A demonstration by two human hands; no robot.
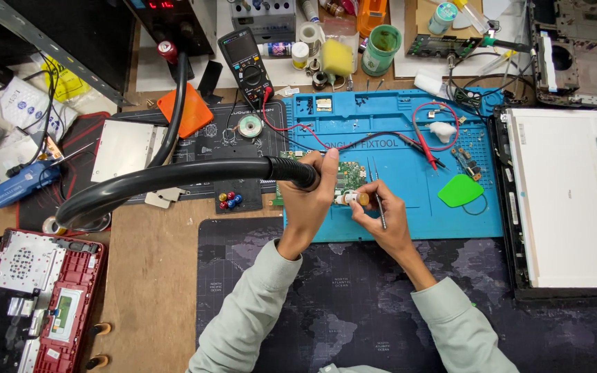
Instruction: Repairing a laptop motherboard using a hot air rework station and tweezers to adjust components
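Note:
My left hand [310, 195] grips the end of a thick black flexible hose [174, 174] and holds it over a green circuit board [351, 174] lying on the blue work mat [409, 200]. My right hand [380, 211] sits just right of the board. It pinches a small white tube with a brown tip [354, 199] between thumb and fingers, and a thin metal tool [380, 210] is tucked along the fingers. The board's left part is hidden by my left hand.
A multimeter [244, 63] stands at the back with red and black leads [428, 150] trailing across the mat. A green pick [460, 190] lies right of my hands. An open laptop screen panel [564, 197] fills the right side. A red laptop base [36, 300] sits bottom left.

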